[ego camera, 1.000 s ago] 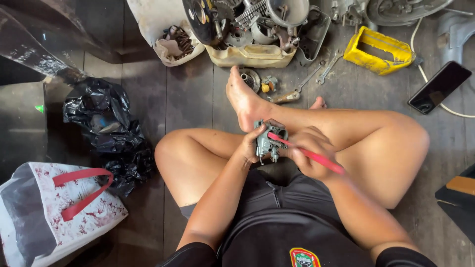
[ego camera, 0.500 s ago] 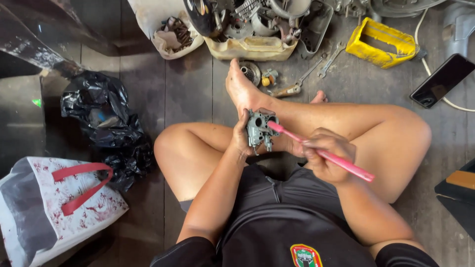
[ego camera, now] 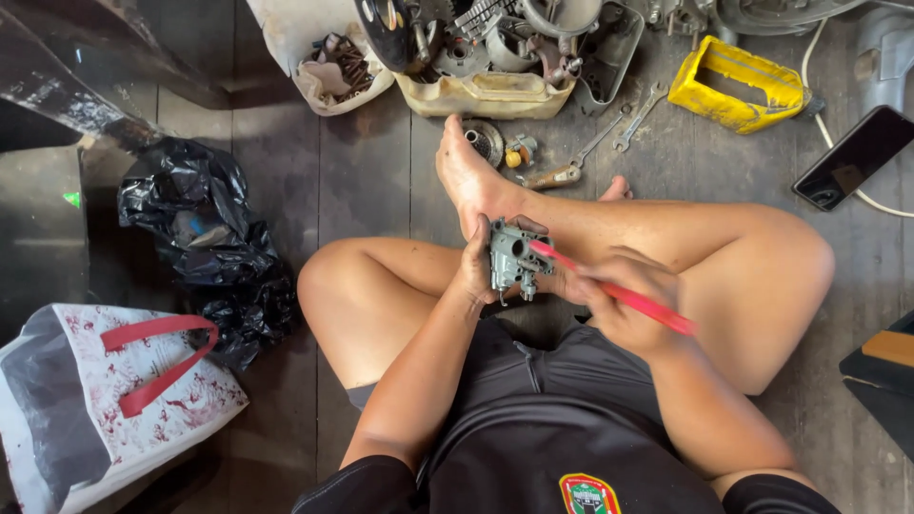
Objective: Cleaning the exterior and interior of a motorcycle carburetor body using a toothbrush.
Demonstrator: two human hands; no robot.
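A small grey metal carburettor body [ego camera: 512, 259] is held upright above the crossed legs, its round bore opening turned toward the camera and to the right. It is a cast, blocky part with dull, greyish-green surfaces, small screws and short stubs projecting from its lower edge. It is gripped from its left side and behind. A slim red tool [ego camera: 617, 291], shaped like a thin-handled brush or pick, is laid at a slant from lower right to upper left. Its tip is set against the bore opening of the casting, touching it, while its handle end is seen sticking out to the lower right.
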